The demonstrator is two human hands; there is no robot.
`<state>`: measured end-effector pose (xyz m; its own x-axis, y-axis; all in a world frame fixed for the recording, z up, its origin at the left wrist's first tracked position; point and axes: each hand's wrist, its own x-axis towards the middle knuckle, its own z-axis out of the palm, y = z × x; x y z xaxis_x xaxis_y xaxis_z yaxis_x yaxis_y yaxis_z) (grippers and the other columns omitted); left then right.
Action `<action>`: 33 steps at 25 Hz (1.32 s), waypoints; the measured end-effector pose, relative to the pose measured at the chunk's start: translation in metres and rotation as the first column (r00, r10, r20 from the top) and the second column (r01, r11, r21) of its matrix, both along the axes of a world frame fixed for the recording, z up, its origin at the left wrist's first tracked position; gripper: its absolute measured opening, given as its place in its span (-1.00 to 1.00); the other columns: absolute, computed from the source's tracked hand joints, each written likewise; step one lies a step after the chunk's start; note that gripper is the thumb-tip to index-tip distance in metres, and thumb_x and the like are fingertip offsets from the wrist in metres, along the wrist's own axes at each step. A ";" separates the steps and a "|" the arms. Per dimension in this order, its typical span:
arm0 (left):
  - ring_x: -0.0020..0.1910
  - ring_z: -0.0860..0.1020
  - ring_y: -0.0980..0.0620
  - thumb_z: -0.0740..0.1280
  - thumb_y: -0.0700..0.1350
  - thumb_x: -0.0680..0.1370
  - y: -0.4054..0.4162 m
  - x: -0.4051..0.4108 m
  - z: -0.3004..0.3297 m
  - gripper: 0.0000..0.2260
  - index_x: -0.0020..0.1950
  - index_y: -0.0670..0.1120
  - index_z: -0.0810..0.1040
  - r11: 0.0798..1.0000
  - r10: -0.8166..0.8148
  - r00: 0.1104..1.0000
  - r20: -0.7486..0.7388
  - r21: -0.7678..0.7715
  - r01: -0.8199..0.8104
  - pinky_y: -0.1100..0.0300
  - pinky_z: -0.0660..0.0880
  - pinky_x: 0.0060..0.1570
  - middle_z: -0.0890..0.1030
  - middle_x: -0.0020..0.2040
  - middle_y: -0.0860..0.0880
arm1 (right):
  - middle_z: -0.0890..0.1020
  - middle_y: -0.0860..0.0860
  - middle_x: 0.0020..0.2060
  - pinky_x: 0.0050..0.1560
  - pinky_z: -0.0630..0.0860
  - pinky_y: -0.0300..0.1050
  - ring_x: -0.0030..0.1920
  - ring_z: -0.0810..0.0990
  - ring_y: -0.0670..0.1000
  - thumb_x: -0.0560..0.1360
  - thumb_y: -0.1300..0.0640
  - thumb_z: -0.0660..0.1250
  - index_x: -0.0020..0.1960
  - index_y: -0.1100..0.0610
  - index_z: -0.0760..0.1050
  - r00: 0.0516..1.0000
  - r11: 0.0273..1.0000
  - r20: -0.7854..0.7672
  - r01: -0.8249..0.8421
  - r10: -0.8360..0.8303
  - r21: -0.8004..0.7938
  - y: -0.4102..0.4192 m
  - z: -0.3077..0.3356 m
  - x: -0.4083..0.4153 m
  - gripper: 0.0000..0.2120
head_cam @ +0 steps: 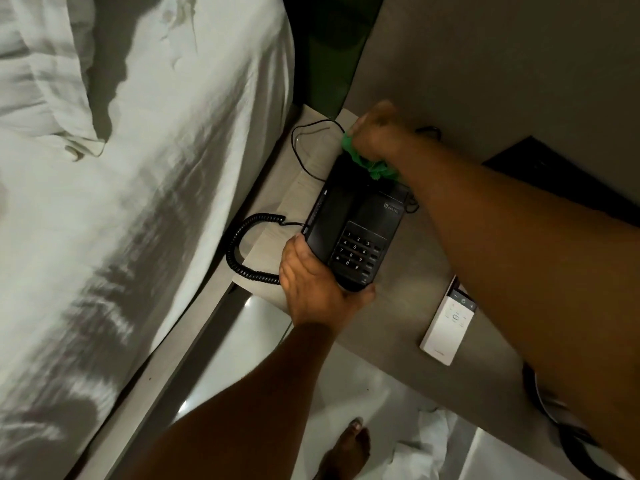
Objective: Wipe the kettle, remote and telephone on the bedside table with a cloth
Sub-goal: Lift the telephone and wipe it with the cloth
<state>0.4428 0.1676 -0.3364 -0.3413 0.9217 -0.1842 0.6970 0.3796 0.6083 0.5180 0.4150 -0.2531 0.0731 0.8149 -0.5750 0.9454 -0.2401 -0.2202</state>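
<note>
A black telephone point(356, 223) with a keypad lies on the grey bedside table point(408, 306). My left hand point(318, 285) grips its near corner. My right hand point(377, 133) presses a crumpled green cloth point(367, 161) against the phone's far end. The coiled handset cord point(242, 251) loops off to the left of the phone. A white remote point(448, 323) rests on the table to the right, partly under my right forearm. No kettle is visible.
A bed with white sheets point(138, 202) runs along the left, close to the table. A thin black cable point(304, 147) curls behind the phone. A dark flat object point(561, 174) sits at the far right. My bare foot point(349, 448) stands on the pale floor below.
</note>
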 end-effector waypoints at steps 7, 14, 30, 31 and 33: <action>0.50 0.22 -0.19 0.41 0.50 0.13 -0.001 0.002 0.000 0.25 0.55 -0.21 0.04 1.000 -0.012 1.000 0.004 0.010 0.012 -0.11 0.17 0.49 0.26 0.47 -0.21 | 0.57 0.17 0.21 0.14 0.53 -0.03 0.16 0.55 0.20 0.47 0.26 0.29 0.20 0.08 0.56 0.973 0.943 -0.143 0.214 -0.182 0.254 -0.031 0.000 0.017 -0.68; 0.53 0.15 -0.22 0.38 0.43 0.17 -0.001 0.001 0.000 0.19 0.55 -0.20 -0.02 0.999 -0.028 1.000 -0.001 -0.029 0.028 -0.12 0.11 0.54 0.20 0.51 -0.24 | 0.42 0.01 0.41 0.11 0.56 0.09 0.37 0.32 0.16 0.49 0.26 0.33 0.30 -0.06 0.48 1.000 0.844 0.014 -0.024 0.020 0.536 -0.185 -0.017 0.015 -0.57; 0.51 0.20 -0.26 0.35 0.49 0.13 -0.002 0.001 -0.001 0.24 0.54 -0.19 -0.04 0.998 -0.061 0.997 -0.047 -0.005 0.061 -0.15 0.14 0.53 0.24 0.49 -0.28 | 0.42 -0.02 0.41 0.00 0.56 0.08 0.31 0.34 0.17 0.41 0.10 0.43 0.29 -0.08 0.49 0.941 0.857 0.207 -0.331 0.268 0.395 -0.224 -0.012 0.050 -0.54; 0.52 0.20 -0.25 0.40 0.50 0.11 -0.001 0.000 -0.001 0.27 0.54 -0.19 -0.04 0.998 -0.058 0.997 -0.047 -0.005 0.058 -0.13 0.12 0.53 0.24 0.49 -0.28 | 0.42 -0.02 0.41 -0.01 0.56 0.07 0.32 0.34 0.17 0.42 0.14 0.42 0.28 -0.08 0.50 0.951 0.864 0.212 -0.297 0.227 0.407 -0.211 -0.011 0.052 -0.55; 0.53 0.19 -0.24 0.45 0.50 0.07 -0.001 0.000 -0.002 0.31 0.54 -0.19 -0.03 0.999 -0.049 0.998 -0.044 -0.002 0.049 -0.12 0.11 0.53 0.23 0.50 -0.27 | 0.42 -0.02 0.38 -0.08 0.53 -0.01 0.30 0.34 0.17 0.44 0.26 0.37 0.24 -0.07 0.52 0.971 0.879 0.217 -0.191 0.104 0.437 -0.173 -0.012 0.050 -0.57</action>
